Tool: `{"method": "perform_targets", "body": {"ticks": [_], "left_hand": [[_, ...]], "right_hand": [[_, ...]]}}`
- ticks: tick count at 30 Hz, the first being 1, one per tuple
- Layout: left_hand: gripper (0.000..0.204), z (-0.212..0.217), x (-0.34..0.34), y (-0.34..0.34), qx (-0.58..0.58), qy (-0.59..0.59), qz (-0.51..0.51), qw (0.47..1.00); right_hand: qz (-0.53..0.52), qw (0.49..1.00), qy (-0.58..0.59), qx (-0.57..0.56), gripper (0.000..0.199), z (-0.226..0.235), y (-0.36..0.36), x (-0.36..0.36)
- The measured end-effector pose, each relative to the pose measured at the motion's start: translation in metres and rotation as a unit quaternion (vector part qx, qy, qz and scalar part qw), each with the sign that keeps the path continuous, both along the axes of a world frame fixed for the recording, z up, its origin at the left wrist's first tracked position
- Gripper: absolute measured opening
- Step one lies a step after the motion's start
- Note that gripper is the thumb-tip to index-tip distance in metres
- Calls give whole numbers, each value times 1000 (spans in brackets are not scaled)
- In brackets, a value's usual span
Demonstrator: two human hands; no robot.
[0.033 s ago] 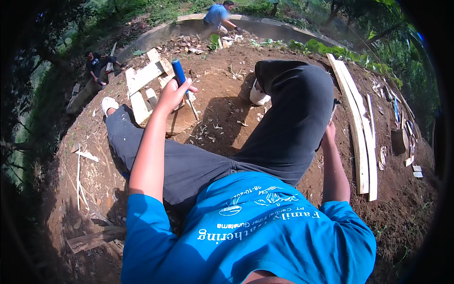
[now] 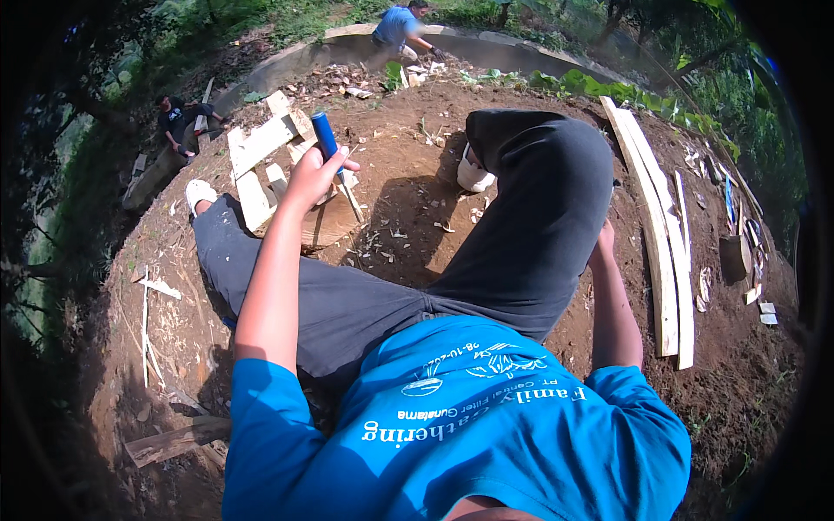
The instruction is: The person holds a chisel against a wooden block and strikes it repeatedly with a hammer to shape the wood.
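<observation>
My left hand [image 2: 313,181] is closed round a chisel [image 2: 325,135] with a blue handle. Its narrow blade slants down in front of a wooden block [image 2: 334,224], near the block's right edge; whether the tip touches the wood I cannot tell. Beside my bent right knee is my right hand [image 2: 603,247], its fingers mostly hidden behind the leg. Just above that hand, a small dark end of a hammer-like tool [image 2: 617,183] peeks out past the knee.
Pale boards [image 2: 265,143] lie stacked beyond the block. Long planks [image 2: 653,230] stretch along the right, with a short log [image 2: 734,259] farther out. Wood chips dot the soil. One person [image 2: 400,30] bends by a low curved wall; another person [image 2: 178,122] sits far left.
My right hand has sunk slightly behind the knee, so less of the hammer-like tool shows. My left hand and the chisel have shifted slightly left and down.
</observation>
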State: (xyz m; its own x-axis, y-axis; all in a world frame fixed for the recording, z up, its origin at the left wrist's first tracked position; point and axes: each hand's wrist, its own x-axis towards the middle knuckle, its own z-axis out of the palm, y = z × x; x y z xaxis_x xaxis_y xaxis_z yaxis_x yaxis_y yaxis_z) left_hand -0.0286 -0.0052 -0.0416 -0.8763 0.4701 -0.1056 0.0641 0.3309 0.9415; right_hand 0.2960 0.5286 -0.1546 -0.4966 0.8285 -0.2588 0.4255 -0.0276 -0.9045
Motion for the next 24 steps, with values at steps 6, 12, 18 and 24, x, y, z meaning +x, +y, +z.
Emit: {"method": "perform_targets", "body": {"ticks": [6,12,18,24], "left_hand": [[33,12,-6,-5,-113,2,11,994],[35,43,-15,28,-244,163,-33,955],[32,32,-39,41,-195,124,-41,972],[39,16,-43,53,-185,107,-57,975]], "right_hand": [[5,990,73,-118,34,-40,-20,-33],[-3,995,10,-96,38,-89,-25,-19],[95,961,-247,79,40,-64,-64,1],[107,968,-211,89,40,-105,-46,53]]}}
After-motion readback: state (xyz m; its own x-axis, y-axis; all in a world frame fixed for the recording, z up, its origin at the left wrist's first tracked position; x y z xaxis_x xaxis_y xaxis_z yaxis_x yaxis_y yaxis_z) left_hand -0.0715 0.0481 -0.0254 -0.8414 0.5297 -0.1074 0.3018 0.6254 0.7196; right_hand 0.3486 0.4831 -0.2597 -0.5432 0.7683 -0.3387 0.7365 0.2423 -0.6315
